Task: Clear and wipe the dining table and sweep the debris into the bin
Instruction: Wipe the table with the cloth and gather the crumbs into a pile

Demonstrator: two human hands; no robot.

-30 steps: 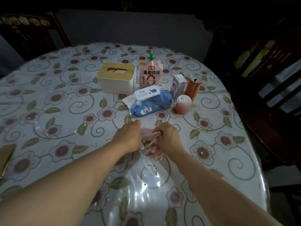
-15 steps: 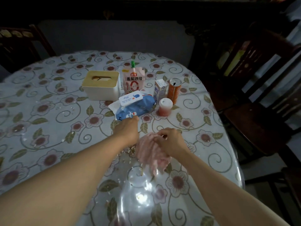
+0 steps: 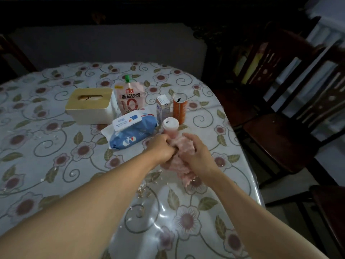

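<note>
Head view: a round desk (image 3: 46,139) is carrying everything, dressed in a flowered cloth under a clear plastic sheet that is throwing back a bright glare just below the hands. The room is lying in dim light; dark wooden chairs (image 3: 291,101) are standing to the right of the hands, off the desk's edge.

The left hand (image 3: 162,149) and the right hand (image 3: 196,153) are meeting over the desk's near right part, both curling round a pink cloth (image 3: 182,146); each grip is closing on the cloth, which is bunching between them and hanging down below the right hand. Small pale crumbs (image 3: 147,189) are lying scattered on the plastic just below the hands.

Beyond the hands, a white-capped shaker (image 3: 170,126) with pinkish contents is standing just past the fingers. Left of it a blue pack of wet wipes (image 3: 133,130) is lying flat, its flap lid down. Farther off a tissue box (image 3: 90,105) with a tan slotted top is sitting, a red-and-white sauce pouch (image 3: 129,99) with a green cap is standing beside it, then a small carton (image 3: 164,107) and an orange can (image 3: 180,107) with its tab opening showing.

The fingertips are mostly being hidden inside the cloth, and the contents of the box, carton and can are not visible.
</note>
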